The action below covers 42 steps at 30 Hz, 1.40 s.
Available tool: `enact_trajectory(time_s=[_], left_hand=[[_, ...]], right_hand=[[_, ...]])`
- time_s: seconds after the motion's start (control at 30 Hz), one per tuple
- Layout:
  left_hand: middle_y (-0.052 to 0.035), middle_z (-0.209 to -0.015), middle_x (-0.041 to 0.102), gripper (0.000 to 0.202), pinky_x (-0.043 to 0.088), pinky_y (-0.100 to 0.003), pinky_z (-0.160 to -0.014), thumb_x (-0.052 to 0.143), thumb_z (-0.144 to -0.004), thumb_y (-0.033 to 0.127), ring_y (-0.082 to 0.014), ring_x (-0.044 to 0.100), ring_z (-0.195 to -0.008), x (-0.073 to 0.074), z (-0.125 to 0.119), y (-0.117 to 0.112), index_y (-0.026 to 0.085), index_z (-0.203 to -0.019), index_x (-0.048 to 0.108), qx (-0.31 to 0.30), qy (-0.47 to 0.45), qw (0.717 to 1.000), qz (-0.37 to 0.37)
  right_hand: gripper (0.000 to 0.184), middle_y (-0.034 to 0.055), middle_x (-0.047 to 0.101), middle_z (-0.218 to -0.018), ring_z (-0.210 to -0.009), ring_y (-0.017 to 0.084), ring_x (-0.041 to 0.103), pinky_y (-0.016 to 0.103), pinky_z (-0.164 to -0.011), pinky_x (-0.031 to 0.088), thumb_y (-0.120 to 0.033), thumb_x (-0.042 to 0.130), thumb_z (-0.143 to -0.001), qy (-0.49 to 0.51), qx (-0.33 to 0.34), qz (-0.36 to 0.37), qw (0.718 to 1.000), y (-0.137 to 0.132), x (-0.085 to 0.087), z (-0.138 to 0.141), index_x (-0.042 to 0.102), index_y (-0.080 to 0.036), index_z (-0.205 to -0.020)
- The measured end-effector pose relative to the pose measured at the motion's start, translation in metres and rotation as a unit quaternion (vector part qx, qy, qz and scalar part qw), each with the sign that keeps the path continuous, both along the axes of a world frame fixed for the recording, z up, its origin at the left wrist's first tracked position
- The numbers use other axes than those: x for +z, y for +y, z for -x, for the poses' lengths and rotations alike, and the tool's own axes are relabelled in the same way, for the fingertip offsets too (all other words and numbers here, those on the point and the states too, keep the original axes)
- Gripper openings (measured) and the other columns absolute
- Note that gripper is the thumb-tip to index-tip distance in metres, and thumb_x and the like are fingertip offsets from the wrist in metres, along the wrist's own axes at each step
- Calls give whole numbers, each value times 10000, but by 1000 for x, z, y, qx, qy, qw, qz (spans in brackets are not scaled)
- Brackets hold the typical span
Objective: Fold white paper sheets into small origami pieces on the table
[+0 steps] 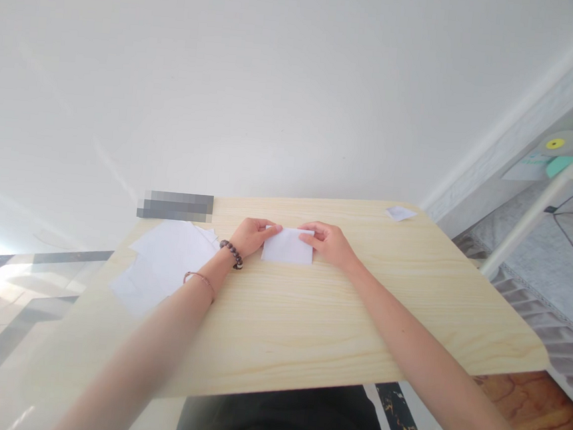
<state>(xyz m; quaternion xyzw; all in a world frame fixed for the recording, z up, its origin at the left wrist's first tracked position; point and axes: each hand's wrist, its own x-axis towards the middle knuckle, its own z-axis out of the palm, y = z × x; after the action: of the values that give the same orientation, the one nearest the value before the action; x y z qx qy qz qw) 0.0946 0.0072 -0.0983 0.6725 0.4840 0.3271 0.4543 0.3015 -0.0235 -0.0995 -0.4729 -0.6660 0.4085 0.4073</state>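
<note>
A small rectangular piece of white paper point(288, 247) is held just over the middle of the wooden table, its near edge straight. My left hand point(253, 236) grips its upper left corner, thumb on the front and fingers curled behind. At the upper right corner, my right hand point(328, 241) pinches the same paper between thumb and fingers. Whether the paper is folded into layers I cannot tell. Left of my left wrist lies a loose pile of white paper sheets point(169, 258), partly covered by my forearm.
The light wooden table point(276, 334) stands against a white wall. A small folded piece of white paper point(400, 213) lies at its far right corner. A pixelated dark patch point(175, 206) covers the far left corner. A white metal frame point(532, 216) stands beyond the right edge.
</note>
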Motion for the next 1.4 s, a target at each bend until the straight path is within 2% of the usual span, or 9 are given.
enact_trajectory(time_s=[0.33, 0.47, 0.6, 0.83, 1.07, 1.2, 1.4], left_hand=[[-44, -744, 652, 397, 397, -218, -535, 612, -627, 474, -128, 539, -621, -1, -1, 0, 132, -821, 672, 8, -53, 998, 19], [-62, -817, 662, 382, 426, -236, -591, 624, -623, 455, -150, 563, -688, 1, -1, -1, 129, -816, 675, 6, -63, 998, 22], [-68, -813, 665, 384, 431, -244, -576, 621, -621, 462, -168, 574, -698, 3, -4, -5, 132, -810, 677, -5, -43, 999, 23], [-67, -812, 667, 393, 435, -244, -574, 599, -634, 469, -174, 577, -704, 6, -10, -10, 131, -816, 681, -12, -25, 1000, 12], [-50, -722, 654, 390, 385, -223, -482, 613, -620, 458, -141, 545, -591, 5, -11, -10, 124, -809, 682, 16, -46, 998, 33], [-59, -731, 652, 394, 385, -223, -480, 634, -604, 443, -139, 542, -588, 6, -8, -9, 116, -820, 678, 31, -81, 995, 56], [-65, -754, 658, 395, 398, -234, -509, 640, -599, 438, -153, 552, -622, 7, -4, -8, 120, -829, 680, 31, -85, 994, 59]], right_hand=[[326, 37, 635, -807, -675, 135, 579, 248, -555, 459, -363, 587, -674, 29, 0, 35, 999, -1, 3, 0, 599, -172, -937], [308, 40, 641, -861, -686, 129, 581, 255, -600, 453, -367, 577, -682, -3, -15, 2, 1000, 1, 2, 2, 609, -180, -925], [217, 32, 649, -875, -770, 139, 577, 257, -681, 436, -354, 546, -710, -50, -35, -59, 996, 2, 4, 12, 640, -192, -821], [191, 14, 627, -715, -643, 121, 540, 239, -594, 407, -349, 524, -703, -77, -56, -60, 994, 0, 7, 25, 603, -176, -717], [191, -3, 557, -686, -602, 94, 475, 219, -552, 367, -339, 478, -728, -55, 12, -39, 998, 1, 8, 18, 552, -163, -724], [186, -16, 520, -659, -584, 90, 452, 217, -531, 345, -343, 479, -727, -48, 34, -14, 998, 3, 8, 6, 529, -165, -721], [154, -17, 534, -638, -606, 106, 489, 240, -587, 367, -316, 486, -720, -62, 70, 26, 995, 4, 11, -13, 530, -169, -712]])
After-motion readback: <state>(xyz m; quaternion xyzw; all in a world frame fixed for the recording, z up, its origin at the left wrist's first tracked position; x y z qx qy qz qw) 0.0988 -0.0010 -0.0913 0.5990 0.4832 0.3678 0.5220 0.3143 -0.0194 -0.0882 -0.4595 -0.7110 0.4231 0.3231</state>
